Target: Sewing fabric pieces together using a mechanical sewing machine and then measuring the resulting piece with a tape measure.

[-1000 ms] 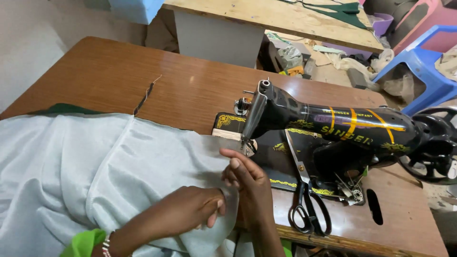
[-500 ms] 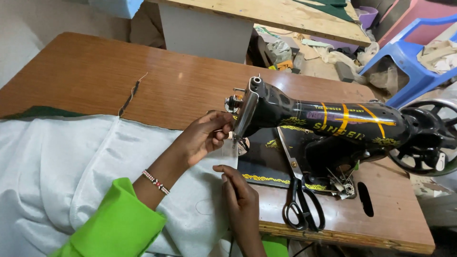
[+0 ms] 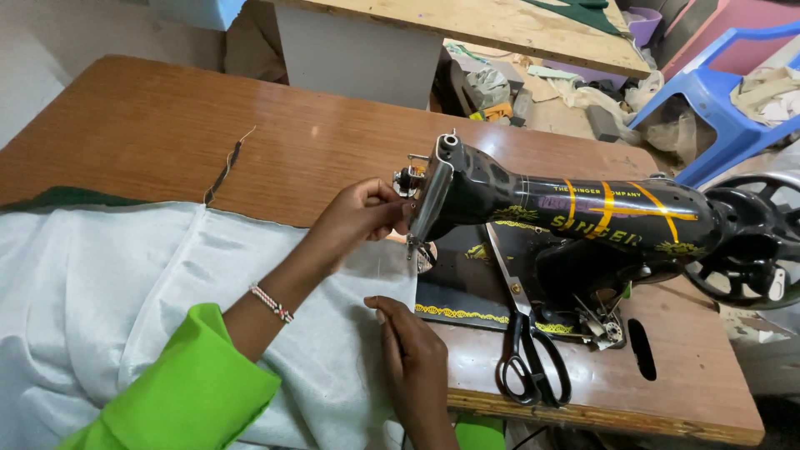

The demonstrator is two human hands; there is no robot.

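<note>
A black sewing machine with gold and yellow trim stands on a brown wooden table. White fabric lies spread over the table's near left, its edge reaching the needle area. My left hand, in a bright green sleeve with a beaded bracelet, is raised to the machine's head, fingertips pinched at the thread guides on its left face. My right hand rests on the fabric edge just before the machine bed, pinching a thin thread that runs up towards the needle.
Black scissors lie on the table in front of the machine. A thin strip of dark trim lies on the bare wood. Beyond the table stand a plywood bench, a blue plastic chair and scattered cloth scraps on the floor.
My left hand has lifted off the fabric and reached up to the machine's head. My right hand has drawn back a little along the fabric edge, holding thread.
</note>
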